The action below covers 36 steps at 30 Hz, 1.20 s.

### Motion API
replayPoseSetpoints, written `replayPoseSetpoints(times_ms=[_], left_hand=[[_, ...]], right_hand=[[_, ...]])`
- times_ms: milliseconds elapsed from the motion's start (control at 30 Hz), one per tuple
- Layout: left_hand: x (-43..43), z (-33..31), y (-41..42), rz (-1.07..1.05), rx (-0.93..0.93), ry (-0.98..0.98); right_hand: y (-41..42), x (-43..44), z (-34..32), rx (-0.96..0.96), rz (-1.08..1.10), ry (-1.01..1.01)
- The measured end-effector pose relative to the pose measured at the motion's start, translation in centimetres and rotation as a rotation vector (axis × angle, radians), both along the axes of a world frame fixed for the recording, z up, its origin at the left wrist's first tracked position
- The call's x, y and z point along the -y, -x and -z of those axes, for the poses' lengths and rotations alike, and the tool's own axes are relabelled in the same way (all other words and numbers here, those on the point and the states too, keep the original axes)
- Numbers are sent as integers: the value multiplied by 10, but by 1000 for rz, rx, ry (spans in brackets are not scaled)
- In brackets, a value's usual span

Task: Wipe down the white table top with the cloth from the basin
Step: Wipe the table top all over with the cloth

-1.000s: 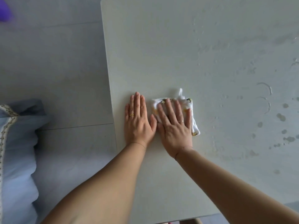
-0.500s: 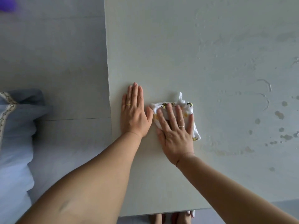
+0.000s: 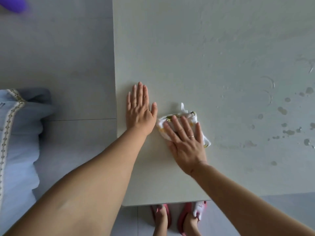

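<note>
The white table top [image 3: 204, 48] fills most of the view. A small folded white cloth [image 3: 190, 116] with yellow and green print lies on it near the left front corner. My right hand [image 3: 185, 142] presses flat on the cloth, fingers spread, covering most of it. My left hand [image 3: 139, 109] rests flat and bare on the table just left of the cloth, close to the table's left edge. Water drops and streaks [image 3: 288, 116] mark the table's right side. The basin is not in view.
A grey tiled floor [image 3: 59, 65] lies left of the table. Pale blue bedding with a patterned trim [image 3: 15, 133] sits at the left edge. A purple object [image 3: 13, 3] shows at the top left. My feet in pink slippers [image 3: 179, 218] stand below the table's front edge.
My right hand has slid the cloth toward me and slightly right. My left hand stayed flat beside it. The view shifted so the table's front edge and my feet now show.
</note>
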<state>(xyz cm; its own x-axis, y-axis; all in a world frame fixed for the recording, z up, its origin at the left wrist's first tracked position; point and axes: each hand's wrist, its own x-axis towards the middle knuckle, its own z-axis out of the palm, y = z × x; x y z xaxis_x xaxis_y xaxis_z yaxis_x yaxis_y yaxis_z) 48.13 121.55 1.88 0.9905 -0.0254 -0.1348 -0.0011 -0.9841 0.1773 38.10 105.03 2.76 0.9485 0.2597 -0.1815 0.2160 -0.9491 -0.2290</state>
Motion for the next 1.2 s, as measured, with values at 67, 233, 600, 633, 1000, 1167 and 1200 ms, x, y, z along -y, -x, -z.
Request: replayPoseSetpoints(times_ms=[67,233,600,633,1000,1167,1200], left_hand=[[5,-8,35,7,13,41],[19,-9,126,147,0,79],[21,-3,132,122,13,28],[21,-3,132,119,20,29],[23,-6,134,124,32,54],[21,-2,132,113,61,50],[21,-1,132,112,61,56]], right_hand=[[-3,23,0,-20,87,28],[7,-3,-3,-74,438,-40],[61,47,-3,2,171,23],[63,40,-5,-8,267,11],[120,28,-17,-5,-4,32],[97,49,-18,-61,238,67],[92,48,-16,-61,241,56]])
